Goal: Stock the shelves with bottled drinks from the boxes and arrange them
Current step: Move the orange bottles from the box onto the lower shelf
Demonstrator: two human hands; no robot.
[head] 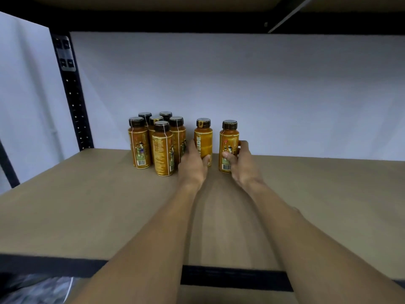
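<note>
Fingers (pixel 191 148) of the left hand (pixel 192 165) curled up the left side of the first bottle (pixel 203 139), with the thumb pressed on its lower front. On the right hand (pixel 242 163), the thumb lay across the label of the second bottle (pixel 228 141) and the other fingers wrapped round its right side. Both orange bottles stood upright with dark caps, near each other but apart, far back on the brown shelf board (pixel 87 205). Just left of the first bottle stood a tight cluster of six bottles (pixel 162 148) of the same kind. Both bare forearms reached in over the board's dark front edge. A black upright post (pixel 72 95) rose at the left, before a white wall (pixel 241 84).
</note>
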